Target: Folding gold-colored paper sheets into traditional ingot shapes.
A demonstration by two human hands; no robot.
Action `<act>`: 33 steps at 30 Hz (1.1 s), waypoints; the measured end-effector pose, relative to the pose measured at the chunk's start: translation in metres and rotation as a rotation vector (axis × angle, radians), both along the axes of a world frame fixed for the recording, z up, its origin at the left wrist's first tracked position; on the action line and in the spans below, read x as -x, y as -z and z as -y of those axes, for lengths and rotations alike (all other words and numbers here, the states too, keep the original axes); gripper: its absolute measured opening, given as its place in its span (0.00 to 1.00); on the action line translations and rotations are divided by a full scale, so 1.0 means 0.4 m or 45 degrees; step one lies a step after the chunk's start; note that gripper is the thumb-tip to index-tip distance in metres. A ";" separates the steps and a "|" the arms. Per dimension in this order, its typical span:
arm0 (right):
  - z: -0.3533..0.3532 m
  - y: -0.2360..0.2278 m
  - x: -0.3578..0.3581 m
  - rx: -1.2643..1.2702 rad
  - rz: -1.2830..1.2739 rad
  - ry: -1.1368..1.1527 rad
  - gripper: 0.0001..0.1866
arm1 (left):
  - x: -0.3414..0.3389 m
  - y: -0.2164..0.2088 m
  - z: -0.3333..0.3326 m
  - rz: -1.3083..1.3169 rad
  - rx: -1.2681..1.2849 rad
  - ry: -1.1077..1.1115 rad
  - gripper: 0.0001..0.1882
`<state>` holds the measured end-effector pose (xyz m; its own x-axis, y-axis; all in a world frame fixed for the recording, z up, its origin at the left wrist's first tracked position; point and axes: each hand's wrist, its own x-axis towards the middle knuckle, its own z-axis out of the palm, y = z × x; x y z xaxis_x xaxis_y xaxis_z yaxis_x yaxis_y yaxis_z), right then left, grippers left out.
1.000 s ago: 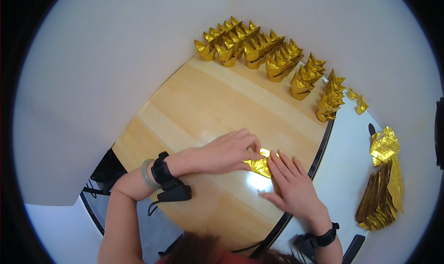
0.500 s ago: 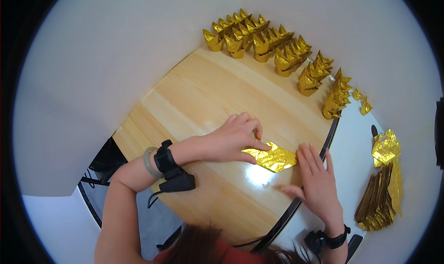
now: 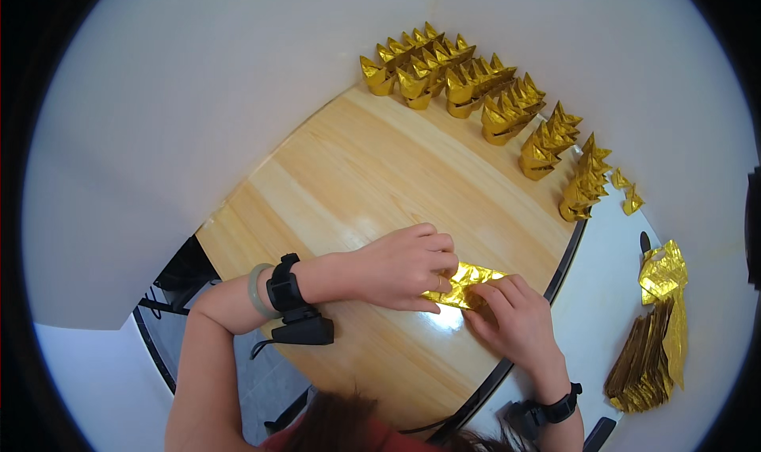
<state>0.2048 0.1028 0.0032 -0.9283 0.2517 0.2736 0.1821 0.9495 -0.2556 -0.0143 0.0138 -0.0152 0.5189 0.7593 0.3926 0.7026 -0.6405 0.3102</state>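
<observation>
A small strip of shiny gold foil paper (image 3: pixel 474 275), folded and creased, lies near the front of the wooden table. My left hand (image 3: pixel 412 268) grips its left end, fingers curled over the top and thumb along the near edge. At the other end, my right hand (image 3: pixel 515 316) has its fingers bent and closed on the paper, thumb close to the lower edge. Both hands hide the strip's ends, so the exact fold under the fingers does not show.
Several rows of folded gold paper ingots (image 3: pixel 507 111) stand along the table's far edge. On the white surface at right lie two loose gold pieces (image 3: pixel 632 200), a crumpled gold sheet (image 3: pixel 664 271) and a fanned stack of gold paper (image 3: pixel 640 361). Walls border the table (image 3: pixel 341 175).
My right hand, spread open beside the strip before, has come left and closed on its right end. My left fingers have curled further over the paper. The whole view has shifted slightly.
</observation>
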 end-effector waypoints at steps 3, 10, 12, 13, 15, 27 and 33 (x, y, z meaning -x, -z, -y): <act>-0.002 -0.011 0.009 0.034 -0.009 -0.019 0.17 | 0.001 0.003 -0.002 0.063 0.026 -0.084 0.14; -0.015 0.019 -0.006 -0.080 -0.089 -0.021 0.17 | -0.016 0.002 0.004 0.011 -0.072 -0.100 0.12; -0.018 0.021 -0.005 -0.063 -0.125 -0.030 0.16 | -0.018 -0.008 0.011 0.099 0.019 -0.172 0.10; -0.019 0.018 -0.001 0.107 -0.148 0.056 0.14 | -0.019 -0.003 0.010 0.100 0.017 -0.172 0.10; -0.017 0.017 0.003 0.417 -0.145 0.219 0.08 | -0.018 0.014 0.008 0.205 0.092 -0.276 0.09; -0.008 0.032 0.050 0.287 -0.121 0.416 0.06 | -0.025 0.006 -0.010 0.331 0.439 -0.703 0.11; -0.005 0.031 0.058 0.266 -0.058 0.492 0.05 | -0.026 -0.034 -0.023 0.553 0.827 -0.816 0.10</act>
